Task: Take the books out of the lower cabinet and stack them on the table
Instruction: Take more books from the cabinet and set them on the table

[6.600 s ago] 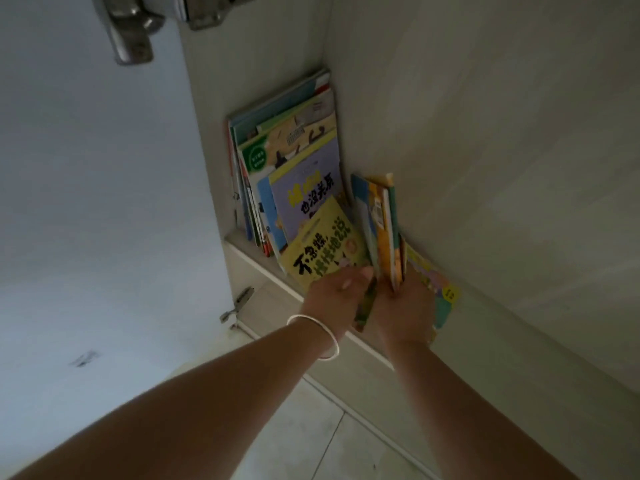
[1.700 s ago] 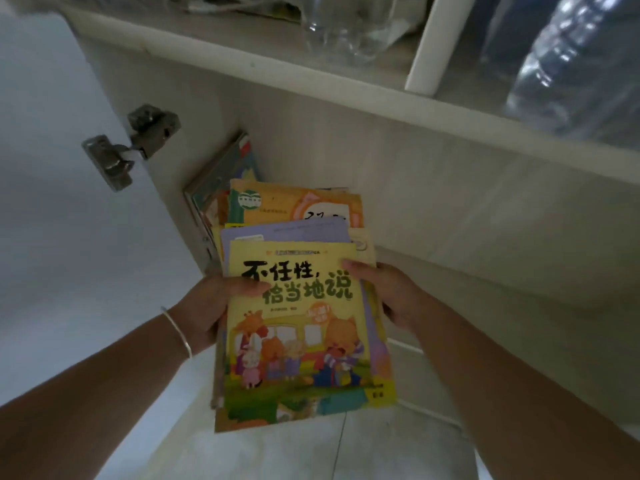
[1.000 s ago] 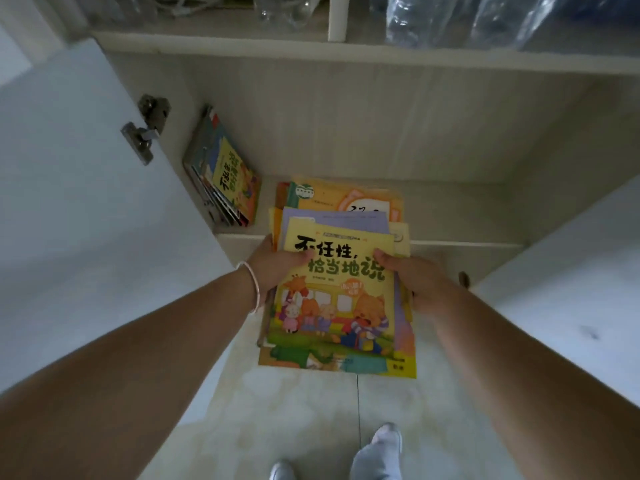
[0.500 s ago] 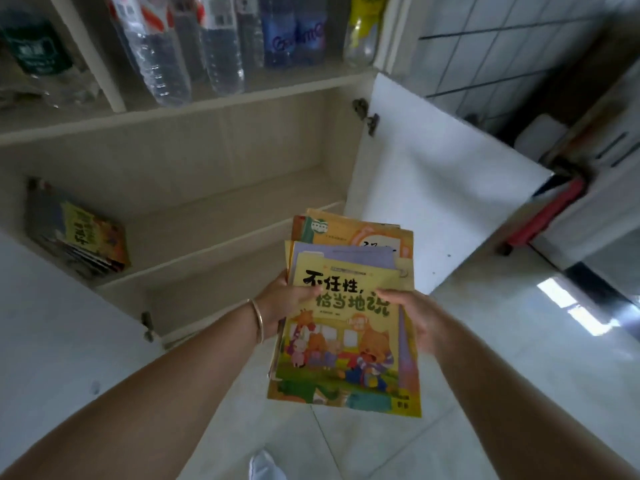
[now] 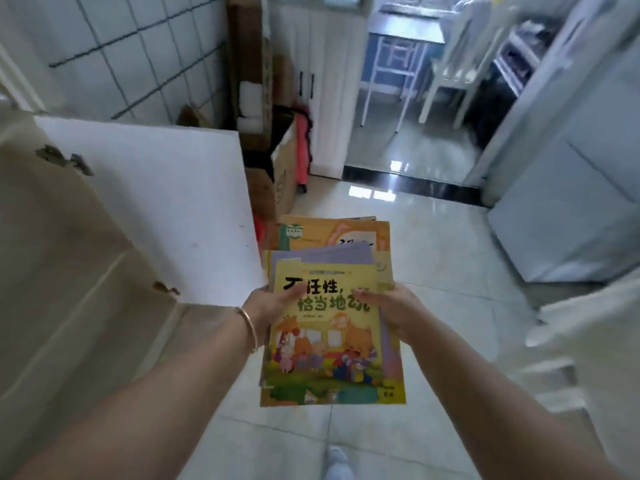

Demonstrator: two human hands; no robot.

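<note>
We find a batch of picture books [image 5: 332, 327] out of the cabinet and held at centre frame above the tiled floor [image 5: 433, 271] — not yet set down. The left hand [image 5: 273, 306] grips the pile's left edge, thumb curled over the yellow top cover; the right hand [image 5: 391, 311] grips the right edge likewise. A white cabinet door [image 5: 156, 209] stands open at left of frame. Whether books remain inside we cannot tell — the interior is out of view. A metal-topped table [image 5: 408, 29] shows blurred at the upper centre-right; we judge the carrying and stacking still to be done. A cardboard box [image 5: 284, 174] stands at upper centre, its contents unclear.
</note>
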